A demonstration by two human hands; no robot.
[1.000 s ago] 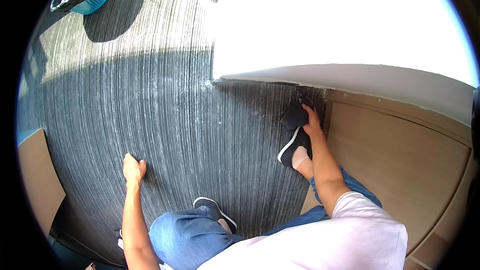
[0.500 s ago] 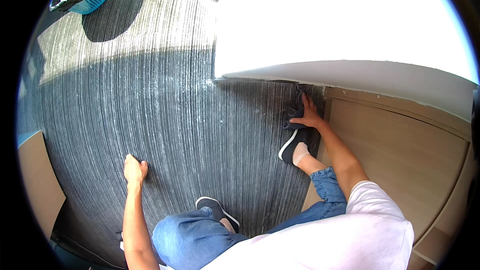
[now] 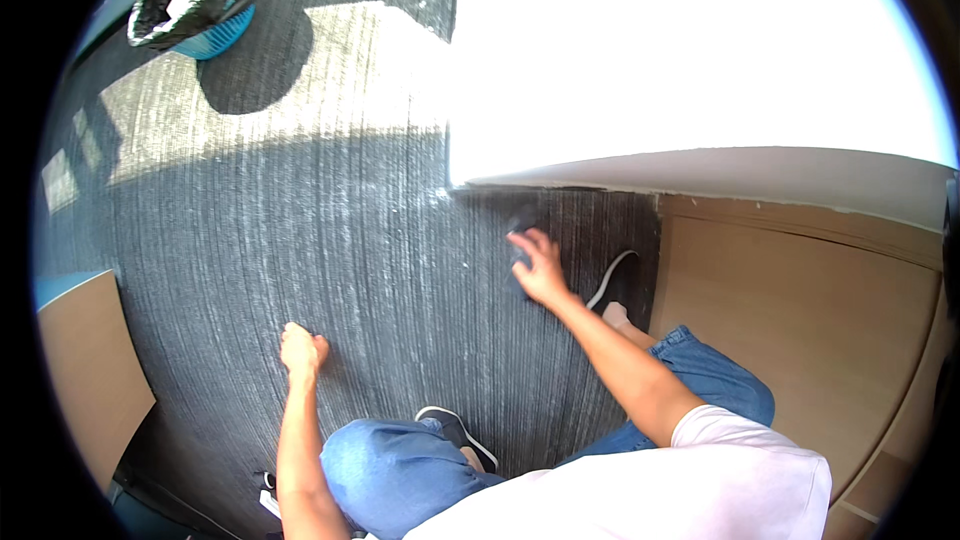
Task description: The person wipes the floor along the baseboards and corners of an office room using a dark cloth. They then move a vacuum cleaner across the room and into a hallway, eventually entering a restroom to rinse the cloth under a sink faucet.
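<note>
Lying on the striped grey floor [image 3: 370, 260], at nine o'clock from the right shoe [image 3: 620, 285], the cloth [image 3: 516, 283] looks limp, blue-black and motion-blurred, partly hidden by the right hand [image 3: 539, 268]. That grip is half open over it, pinching or merely pressing, I cannot tell; at eight o'clock, the left hand [image 3: 302, 348] curls, contents unseen.

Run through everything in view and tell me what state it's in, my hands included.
Dark cloth, blurred, partly covered by the right hand.
Right hand, fingers bent over the cloth.
Left hand, curled into a fist, nothing visible in it.
Striped carpet, partly sunlit, pale-flecked.
Blue mesh bin, lined with a black bag, whitish things inside.
Dark shoes, both worn.
Wooden cabinet front, looks shut.
</note>
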